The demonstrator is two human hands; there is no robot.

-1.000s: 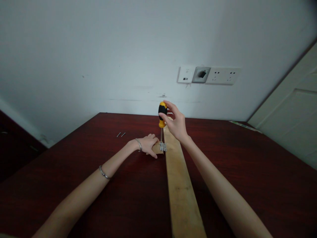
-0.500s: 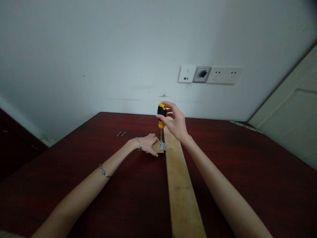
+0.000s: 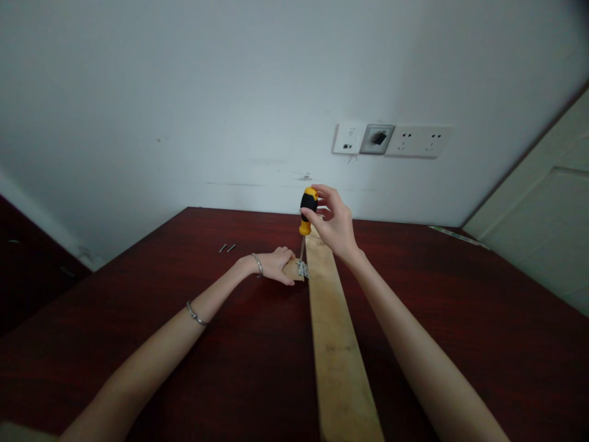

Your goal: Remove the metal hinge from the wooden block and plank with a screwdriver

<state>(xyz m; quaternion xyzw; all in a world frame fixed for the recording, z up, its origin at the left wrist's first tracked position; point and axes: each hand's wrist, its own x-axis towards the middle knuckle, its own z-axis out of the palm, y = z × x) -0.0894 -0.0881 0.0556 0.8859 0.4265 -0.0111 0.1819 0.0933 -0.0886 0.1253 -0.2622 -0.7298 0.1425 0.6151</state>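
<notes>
Screwdriver [image 3: 307, 212] tilted slightly rightward since before, tip on hinge [image 3: 302, 269]
</notes>
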